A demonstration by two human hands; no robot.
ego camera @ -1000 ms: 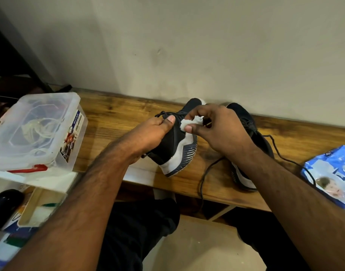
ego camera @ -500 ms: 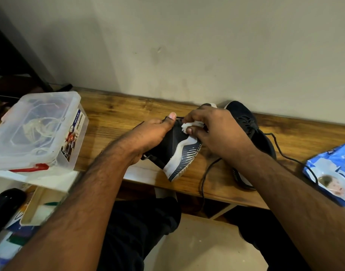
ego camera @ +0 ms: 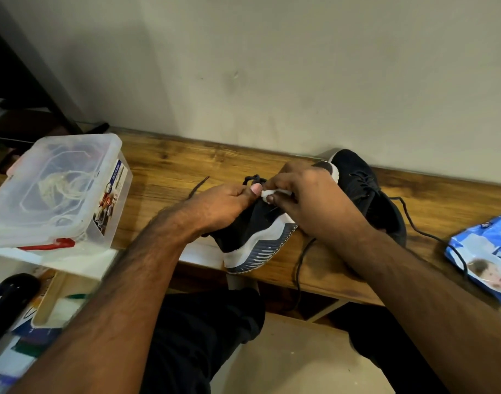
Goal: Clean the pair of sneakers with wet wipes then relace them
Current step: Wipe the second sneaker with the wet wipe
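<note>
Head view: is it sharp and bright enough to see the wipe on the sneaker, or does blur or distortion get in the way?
Head view: dim, warm light, no glare; the wipe shows white but soft-edged between the right hand and left hand; the dark sneaker loses detail in shadow; wide-angle bend curves the bench edge; the box looks hazy.

One head-worn wide-angle view, looking forward and down.

The camera sits above the seated person's lap, close to the brown wooden worktop [ego camera: 164, 163], facing the pale plaster wall [ego camera: 272, 66] behind it. Both forearms reach in from the bottom edge toward the centre; straight lines bow near the frame's edges.
</note>
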